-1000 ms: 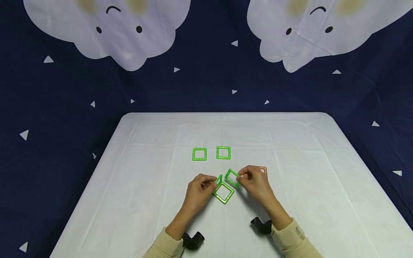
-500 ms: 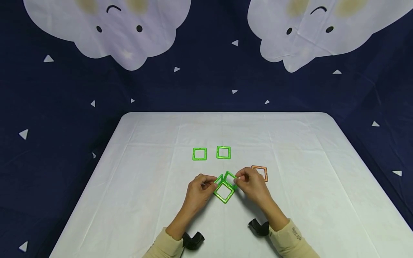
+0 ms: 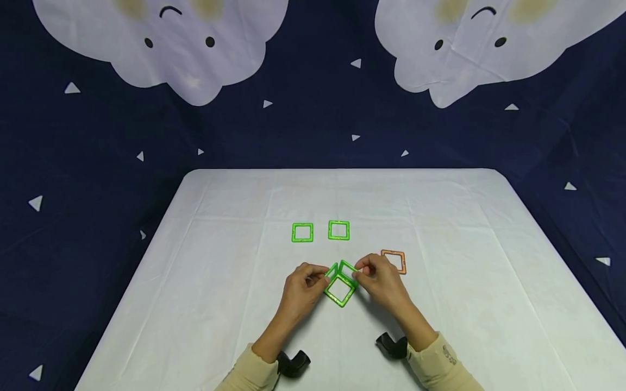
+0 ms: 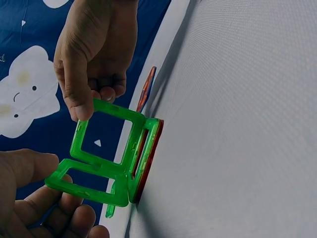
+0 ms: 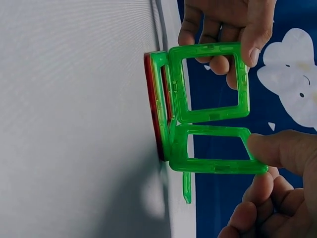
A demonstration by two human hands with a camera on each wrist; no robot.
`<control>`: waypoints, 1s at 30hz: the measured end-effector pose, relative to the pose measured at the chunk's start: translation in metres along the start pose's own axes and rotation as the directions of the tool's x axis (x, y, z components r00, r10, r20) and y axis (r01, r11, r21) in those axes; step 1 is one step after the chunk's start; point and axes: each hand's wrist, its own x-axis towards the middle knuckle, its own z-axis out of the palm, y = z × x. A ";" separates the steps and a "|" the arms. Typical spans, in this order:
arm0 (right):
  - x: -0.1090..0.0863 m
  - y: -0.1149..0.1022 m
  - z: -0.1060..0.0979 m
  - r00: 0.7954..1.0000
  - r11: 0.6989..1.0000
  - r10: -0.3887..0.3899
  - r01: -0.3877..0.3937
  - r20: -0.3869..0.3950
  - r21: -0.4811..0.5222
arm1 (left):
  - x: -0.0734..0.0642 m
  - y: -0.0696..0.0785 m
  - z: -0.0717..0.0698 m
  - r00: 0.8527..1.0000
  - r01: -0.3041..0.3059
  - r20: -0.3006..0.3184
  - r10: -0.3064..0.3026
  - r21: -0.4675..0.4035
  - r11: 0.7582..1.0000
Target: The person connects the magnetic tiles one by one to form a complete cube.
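A green square magnetic tile (image 3: 333,298) lies on the table in front of me. The wrist views show a red layer (image 4: 151,161) under it. My left hand (image 3: 303,288) pinches a second green tile (image 4: 86,190), standing on the base's far-left edge. A third green tile (image 5: 214,166) stands on the far-right edge, pinched between thumb and fingers of my right hand (image 3: 381,279). Both standing tiles touch the base and come together near its far corner. They lean slightly apart at the top.
Two more green tiles, one left (image 3: 302,240) and one right (image 3: 338,238), lie flat farther back. Just beyond my right hand lies an orange square tile (image 3: 403,263), partly covered by it. The white-covered table (image 3: 220,260) ends at a dark blue cloud-patterned cloth (image 3: 313,125).
My right hand has moved left and brought its green tile against the base, where it was apart before. More of the orange tile shows. My left hand has stayed nearly still.
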 end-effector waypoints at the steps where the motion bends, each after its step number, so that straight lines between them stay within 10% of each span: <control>1: 0.000 0.000 0.000 1.000 1.000 -0.004 0.004 0.003 0.008 | 0.000 0.000 0.000 1.000 0.003 0.001 -0.003 0.000 1.000; 16: -0.004 0.003 0.002 0.996 0.997 -0.080 0.079 0.032 0.026 | 0.001 0.003 -0.001 1.000 0.001 0.029 -0.001 0.004 1.000; 30: 0.001 0.006 -0.001 0.989 0.989 -0.145 0.145 0.031 0.030 | 0.012 0.003 -0.015 0.978 -0.086 0.192 0.080 0.023 0.996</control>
